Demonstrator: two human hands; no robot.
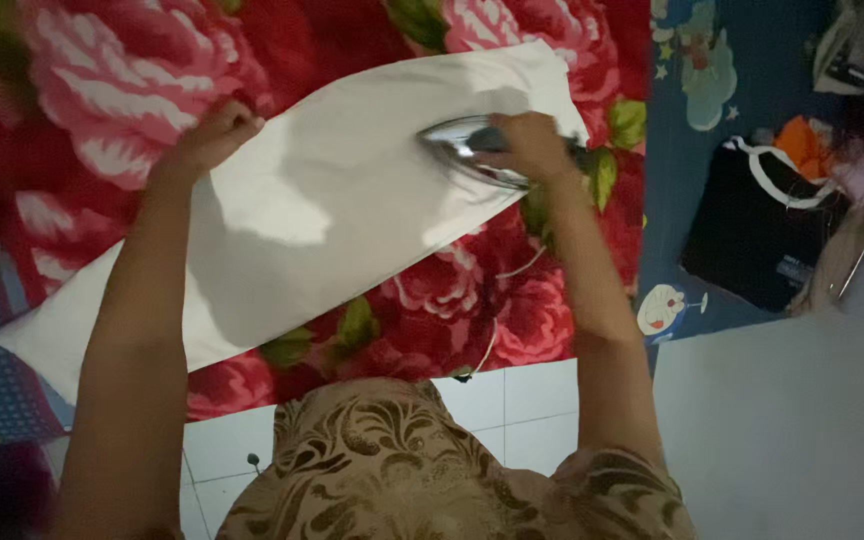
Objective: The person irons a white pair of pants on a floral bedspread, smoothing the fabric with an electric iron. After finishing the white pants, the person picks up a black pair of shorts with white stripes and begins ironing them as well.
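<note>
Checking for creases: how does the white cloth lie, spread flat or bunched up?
Spread flat: the white cloth lies smooth across the red floral blanket, left hand pinning its edge.

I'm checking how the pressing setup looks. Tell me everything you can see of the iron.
The iron is a shiny, silvery metal one with a pointed nose aimed toward the left of the picture and a dark handle on top. It sits soleplate down on the white cloth, near that cloth's upper right end. The right hand grips its handle from above, hiding its rear part. A thin pale cord trails over the floral blanket below.
</note>
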